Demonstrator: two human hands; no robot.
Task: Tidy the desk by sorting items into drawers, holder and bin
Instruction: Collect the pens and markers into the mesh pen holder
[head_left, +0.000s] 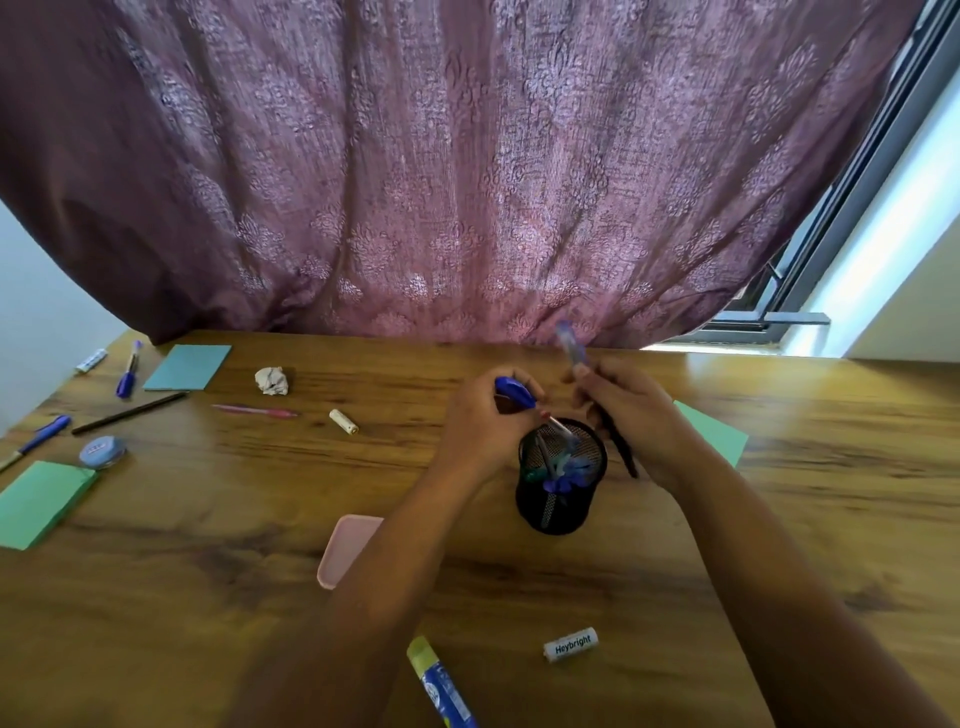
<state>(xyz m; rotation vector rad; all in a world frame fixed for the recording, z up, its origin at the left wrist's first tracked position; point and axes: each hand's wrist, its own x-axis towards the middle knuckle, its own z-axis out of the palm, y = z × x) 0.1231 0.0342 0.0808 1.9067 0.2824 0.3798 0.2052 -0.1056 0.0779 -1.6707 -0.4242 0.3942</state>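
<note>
Left fingers (506, 415) pinch blue pen (514, 392), right fingers (597, 382) grip clear pen (570, 345)

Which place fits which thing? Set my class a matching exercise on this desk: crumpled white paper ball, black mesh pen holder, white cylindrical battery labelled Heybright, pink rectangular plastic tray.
Things
1. crumpled white paper ball
2. black mesh pen holder
3. white cylindrical battery labelled Heybright
4. pink rectangular plastic tray

Places
A. near edge, beside the yellow-capped glue stick
B. partly under the left forearm
C. far side, near the purple curtain
D. between the left hand and right hand

Pairs: 1-C, 2-D, 3-A, 4-B
</note>
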